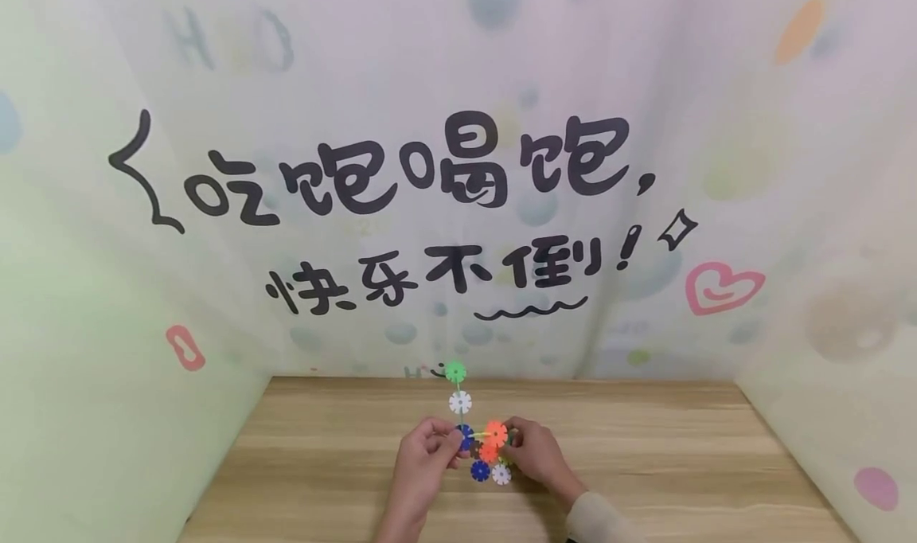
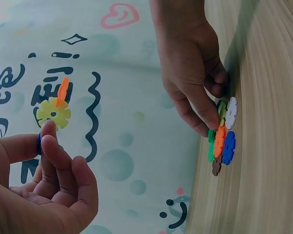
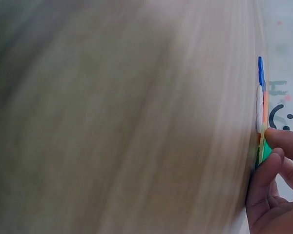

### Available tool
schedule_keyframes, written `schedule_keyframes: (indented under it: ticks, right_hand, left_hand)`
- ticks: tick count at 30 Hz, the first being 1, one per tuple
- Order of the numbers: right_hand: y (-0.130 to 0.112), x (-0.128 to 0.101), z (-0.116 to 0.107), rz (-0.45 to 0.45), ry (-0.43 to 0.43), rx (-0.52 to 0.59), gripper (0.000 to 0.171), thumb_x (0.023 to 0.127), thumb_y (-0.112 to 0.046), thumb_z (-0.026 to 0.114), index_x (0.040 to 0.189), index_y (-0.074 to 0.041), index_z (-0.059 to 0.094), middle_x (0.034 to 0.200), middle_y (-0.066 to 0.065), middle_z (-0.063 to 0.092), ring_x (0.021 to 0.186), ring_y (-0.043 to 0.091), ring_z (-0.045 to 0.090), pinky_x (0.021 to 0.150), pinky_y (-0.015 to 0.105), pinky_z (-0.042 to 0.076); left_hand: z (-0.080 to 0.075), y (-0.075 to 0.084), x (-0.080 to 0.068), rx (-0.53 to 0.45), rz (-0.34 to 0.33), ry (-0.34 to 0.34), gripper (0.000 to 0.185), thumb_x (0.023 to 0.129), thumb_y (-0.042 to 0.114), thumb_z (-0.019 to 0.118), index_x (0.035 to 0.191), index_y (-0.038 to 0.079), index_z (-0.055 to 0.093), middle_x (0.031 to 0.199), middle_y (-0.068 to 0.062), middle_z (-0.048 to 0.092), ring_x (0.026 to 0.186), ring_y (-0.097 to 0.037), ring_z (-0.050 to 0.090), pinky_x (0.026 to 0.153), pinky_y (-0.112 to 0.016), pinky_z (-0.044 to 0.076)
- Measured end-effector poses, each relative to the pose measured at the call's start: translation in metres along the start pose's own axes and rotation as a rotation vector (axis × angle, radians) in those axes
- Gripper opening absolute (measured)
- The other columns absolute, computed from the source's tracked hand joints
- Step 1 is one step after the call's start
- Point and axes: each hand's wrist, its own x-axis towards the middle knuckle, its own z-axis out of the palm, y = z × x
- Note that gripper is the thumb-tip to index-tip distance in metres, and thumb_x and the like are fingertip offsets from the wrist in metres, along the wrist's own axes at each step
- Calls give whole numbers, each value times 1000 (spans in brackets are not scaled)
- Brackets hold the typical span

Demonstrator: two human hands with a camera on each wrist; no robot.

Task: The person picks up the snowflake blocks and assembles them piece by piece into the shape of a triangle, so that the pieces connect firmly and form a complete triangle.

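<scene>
I read the snowflake-disc assembly (image 1: 481, 444) standing on the wooden surface (image 1: 645, 463), near the surface's rear edge and centred. A stem of white and green discs (image 1: 458, 388) rises from the assembly's left side. My left hand (image 1: 427, 454) has its grip pinched on a blue disc (image 1: 464, 436) at the assembly's left. My right hand (image 1: 533, 452) has fingertips (image 2: 211, 118) curled against the discs at the assembly's right, clamped on them. Behind the surface hangs a printed backdrop (image 1: 458, 169).

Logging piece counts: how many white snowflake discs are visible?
2: one white disc on the upright stem below the green disc, another low by the right hand. Others may be hidden.
</scene>
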Motion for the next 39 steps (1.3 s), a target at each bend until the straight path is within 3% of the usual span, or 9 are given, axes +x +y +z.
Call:
schedule_keyframes:
  ticks: [5,12,19,25,34,39]
  right_hand:
    - [1,-1,0,-38,34,-52,17,85,-17,66,102,-15,66,65,-5,52,51,9,45,43,24,38]
    - [4,-5,-5,-46,234,-38,8,88,-19,64,92,-17,71,82,-3,55,68,10,50,55,27,43]
    - [2,-11,-12,108,205,247,10,92,-21,60,97,-16,67,82,1,60,62,15,57,49,29,48]
    - [-7,-21,-21,157,173,453,18,92,-21,60,109,-14,63,84,13,61,68,24,60,54,33,52]
    - [-29,-36,-40,122,135,641,28,90,-15,63,118,-12,61,91,21,60,76,37,62,64,41,54]
    - [-39,-42,-46,137,93,772,29,89,-16,64,118,-10,61,91,19,60,76,31,60,67,41,54]
  left_hand:
    - [1,0,0,0,-1,5,21,90,19,62,101,2,57,86,-11,66,79,-21,62,71,-31,52]
    - [2,-3,1,10,4,0,20,91,20,62,100,2,57,86,-13,66,79,-21,63,70,-30,53]
    - [3,-5,0,1,1,0,22,91,21,62,100,2,57,89,-20,65,79,-22,63,69,-29,52]
    - [3,-4,1,6,-10,6,22,91,22,61,100,2,57,87,-16,66,79,-23,63,70,-31,52]
    - [3,-5,2,1,-4,6,22,91,20,61,101,1,57,88,-16,66,84,-31,63,70,-30,52]
    - [3,-5,2,0,-5,5,22,91,20,61,101,1,57,89,-18,65,82,-27,63,70,-30,52]
